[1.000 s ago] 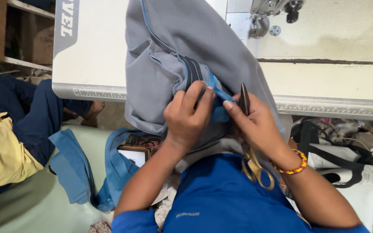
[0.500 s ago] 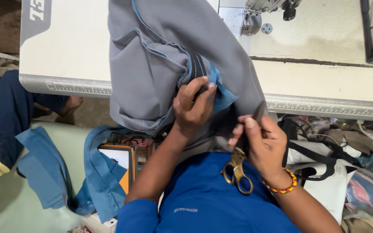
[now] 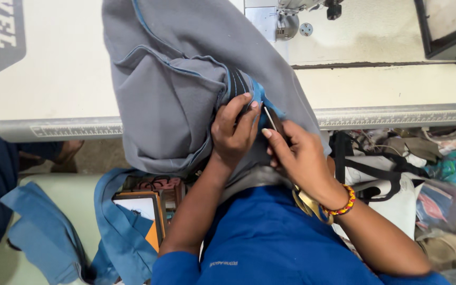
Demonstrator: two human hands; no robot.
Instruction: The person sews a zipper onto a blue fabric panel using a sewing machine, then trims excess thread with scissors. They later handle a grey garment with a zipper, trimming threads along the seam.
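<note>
- The right hand [image 3: 296, 155], which half a second ago was low by the lap, has come back up to the bag [image 3: 186, 100] and now holds scissors [image 3: 271, 120] with the blades at the blue trim [image 3: 257, 95].
- The left hand [image 3: 233, 132] still pinches the dark zipper edge [image 3: 237, 84], fingers closed on it.
- The bag hangs over the desk [image 3: 54, 79] edge; trimming appears to be resuming.
</note>
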